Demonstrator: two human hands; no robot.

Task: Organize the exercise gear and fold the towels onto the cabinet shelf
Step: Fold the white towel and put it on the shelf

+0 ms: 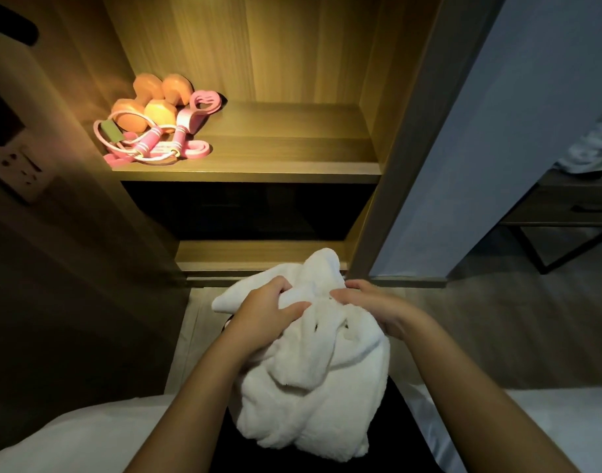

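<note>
View from above a person's bare arms, in front of an open wooden cabinet (400,107). Both hands hold a crumpled white towel (309,377) low in the centre, in front of the person and below the cabinet, not on any shelf. The left hand (268,307) grips a bunched fold, fingers curled into the cloth. The right hand (371,308) pinches the cloth beside it, fingertips tucked into the folds. The hands are close together at the towel's upper part.

Above, a lit shelf (285,141) carries exercise gear at its left end: two orange dumbbells (149,100) at the back, with a pink jump rope (145,142) and a pink band (197,150) tangled in front, touching them. A wall socket (16,169) sits far left. A dark table (565,206) stands at right. White bedding (71,435) fills the bottom edge.
</note>
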